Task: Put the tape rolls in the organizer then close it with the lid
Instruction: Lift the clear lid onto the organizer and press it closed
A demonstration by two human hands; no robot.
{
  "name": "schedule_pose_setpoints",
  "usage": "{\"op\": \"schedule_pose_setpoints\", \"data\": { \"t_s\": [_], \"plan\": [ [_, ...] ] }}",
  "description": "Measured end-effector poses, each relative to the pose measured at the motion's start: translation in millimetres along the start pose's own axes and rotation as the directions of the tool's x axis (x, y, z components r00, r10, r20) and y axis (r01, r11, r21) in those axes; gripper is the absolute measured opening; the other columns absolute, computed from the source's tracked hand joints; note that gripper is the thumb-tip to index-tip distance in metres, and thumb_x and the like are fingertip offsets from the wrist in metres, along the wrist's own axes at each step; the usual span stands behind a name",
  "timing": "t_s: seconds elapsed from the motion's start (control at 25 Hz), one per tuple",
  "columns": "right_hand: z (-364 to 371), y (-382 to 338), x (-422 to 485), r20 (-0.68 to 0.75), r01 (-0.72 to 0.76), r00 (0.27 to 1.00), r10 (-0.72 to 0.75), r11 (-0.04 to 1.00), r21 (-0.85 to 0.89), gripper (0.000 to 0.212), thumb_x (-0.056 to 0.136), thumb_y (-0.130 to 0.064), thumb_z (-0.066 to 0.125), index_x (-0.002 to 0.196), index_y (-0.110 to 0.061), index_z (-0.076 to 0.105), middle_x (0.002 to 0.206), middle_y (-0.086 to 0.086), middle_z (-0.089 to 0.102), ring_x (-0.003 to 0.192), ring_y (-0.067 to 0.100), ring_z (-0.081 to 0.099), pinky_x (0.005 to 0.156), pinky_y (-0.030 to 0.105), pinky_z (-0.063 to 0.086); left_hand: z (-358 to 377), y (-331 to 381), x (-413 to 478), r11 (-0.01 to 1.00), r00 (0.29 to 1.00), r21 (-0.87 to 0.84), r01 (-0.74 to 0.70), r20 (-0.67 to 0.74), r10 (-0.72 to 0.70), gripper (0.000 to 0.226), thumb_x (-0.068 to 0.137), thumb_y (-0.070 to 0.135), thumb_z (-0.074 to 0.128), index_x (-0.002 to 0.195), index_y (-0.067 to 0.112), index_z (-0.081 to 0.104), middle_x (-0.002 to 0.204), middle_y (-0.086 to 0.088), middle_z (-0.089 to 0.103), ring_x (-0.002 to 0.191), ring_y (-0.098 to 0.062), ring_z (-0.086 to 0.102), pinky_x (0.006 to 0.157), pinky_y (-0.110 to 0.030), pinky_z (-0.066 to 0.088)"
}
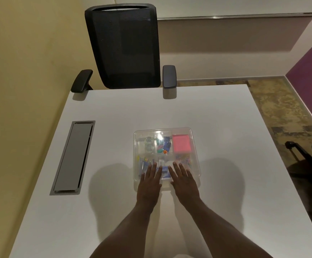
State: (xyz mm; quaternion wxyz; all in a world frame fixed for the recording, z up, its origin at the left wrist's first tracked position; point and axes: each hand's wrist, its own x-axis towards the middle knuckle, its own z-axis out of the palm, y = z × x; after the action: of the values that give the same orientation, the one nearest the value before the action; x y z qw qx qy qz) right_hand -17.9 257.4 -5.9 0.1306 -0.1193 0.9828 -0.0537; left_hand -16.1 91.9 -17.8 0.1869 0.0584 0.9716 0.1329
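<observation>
Head camera looks down on two bare hands that lie flat on a clear plastic organizer (167,155). The fingers (152,169) of the left hand (149,183) are stretched and spread, not curled around anything, and the right hand (184,181) is the same: open palms, pressing on the near part of the transparent lid (181,131) rather than grasping it. Both hands sit side by side, close but not touching each other.

Under the lid I see the compartments. The tape rolls (148,145) (clear ones, hard to count through the plastic) are in the far left compartment, so they seem already inside. Next to them are small coloured clips (162,144), then a pink notepad (181,143) in the far right compartment. Near the fingers there are more small coloured things, too blurred to name.

The organizer stands near the middle of a white table (114,118), with a grey cable hatch (73,157) well apart on the left and a black chair (123,47) behind the far edge.

My judgement: the task is almost finished, only the seating of the lid remains. The risk is that pressure comes only at the near side, so the far edge can stay lifted or the lid can sit crooked. Also the light box may slide away on the smooth table if the push goes forward instead of down.
</observation>
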Motion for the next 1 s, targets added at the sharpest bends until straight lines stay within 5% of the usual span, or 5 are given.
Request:
{"op": "schedule_pose_setpoints", "data": {
  "t_s": [0.32, 1.0],
  "plan": [
    [-15.7, 1.5, 29.5, -0.041, -0.014, 0.999, 0.016, 0.998, 0.061, 0.063, 0.080, -0.018, 0.087, 0.138, -0.015, 0.064, 0.145, 0.014, 0.059, 0.133, 0.037, 0.057, 0.103, 0.056, 0.053, -11.4, -3.4, 29.1, 0.997, 0.998, -0.059, 0.040, -0.049, -0.042, 0.071, 0.108, 0.043, 0.046, 0.168, 0.029, 0.011, 0.177, 0.003, 0.003, 0.165, -0.019, -0.001, 0.136, -0.041, 0.010],
    [-34.9, 15.6, 118.6, -0.177, 0.010, 0.984, -0.007, 1.000, 0.017, 0.063, 0.078, -0.026, 0.089, 0.135, -0.014, 0.066, 0.142, 0.013, 0.061, 0.130, 0.034, 0.060, 0.101, 0.052, 0.056, -45.1, -18.7, 120.2, 0.994, 0.994, -0.100, 0.032, -0.097, -0.042, 0.062, 0.114, 0.025, 0.040, 0.168, 0.028, 0.010, 0.177, 0.003, -0.002, 0.165, -0.019, -0.004, 0.136, -0.042, 0.001]
  ]
}}
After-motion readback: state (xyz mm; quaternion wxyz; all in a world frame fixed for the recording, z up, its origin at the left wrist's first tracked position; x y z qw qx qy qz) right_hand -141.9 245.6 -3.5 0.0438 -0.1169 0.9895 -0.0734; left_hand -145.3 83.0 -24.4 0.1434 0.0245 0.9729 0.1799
